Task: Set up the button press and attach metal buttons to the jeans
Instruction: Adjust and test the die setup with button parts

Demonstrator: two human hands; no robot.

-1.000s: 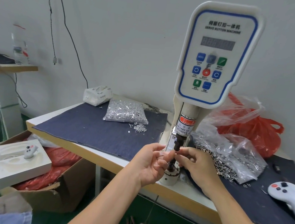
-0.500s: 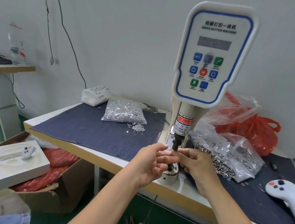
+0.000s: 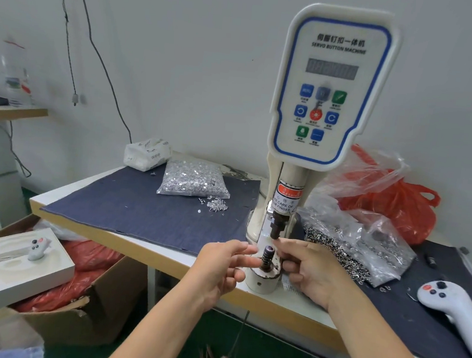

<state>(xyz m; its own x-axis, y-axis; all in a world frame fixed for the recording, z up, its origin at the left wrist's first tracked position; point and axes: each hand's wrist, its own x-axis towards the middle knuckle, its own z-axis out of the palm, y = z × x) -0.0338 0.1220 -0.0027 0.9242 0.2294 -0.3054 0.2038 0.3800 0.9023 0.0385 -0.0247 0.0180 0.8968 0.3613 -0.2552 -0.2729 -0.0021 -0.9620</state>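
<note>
From the head camera, the button press point(image 3: 328, 101) stood upright near the table's point(image 3: 142, 252) front edge, its white control panel with blue border filling the upper centre. Below the panel the dark upper punch point(image 3: 278, 225) hung directly above the lower die point(image 3: 268, 257), a short spring-wrapped post that rose from the round cream base point(image 3: 263, 281).

The left hand point(image 3: 221, 266) sat at 9 o'clock of the lower die, fingers mostly straight and loosely spread, fingertips reaching toward the post; whether they touched it could not be told, and nothing was seen held in them. The right hand point(image 3: 309, 271) sat at 3 o'clock of the die, index finger extended up to just under the punch tip, the other fingers curled beside the base; whether they gripped anything could not be told.

A clear bag of silver tacks point(image 3: 194, 179) lay on the dark denim cloth point(image 3: 129, 206) at 10 o'clock of the press, with a few loose tacks point(image 3: 217, 204) spilled just beside it. A second clear bag of dark metal buttons point(image 3: 354, 249) lay at 3 o'clock of the press, near the right wrist. Behind that sat a red plastic bag point(image 3: 398, 204). A white handheld controller point(image 3: 451, 309) rested at the table's right end. At 8 o'clock, below the table, a cardboard box point(image 3: 80, 319) held a white tray point(image 3: 18, 271).
</note>
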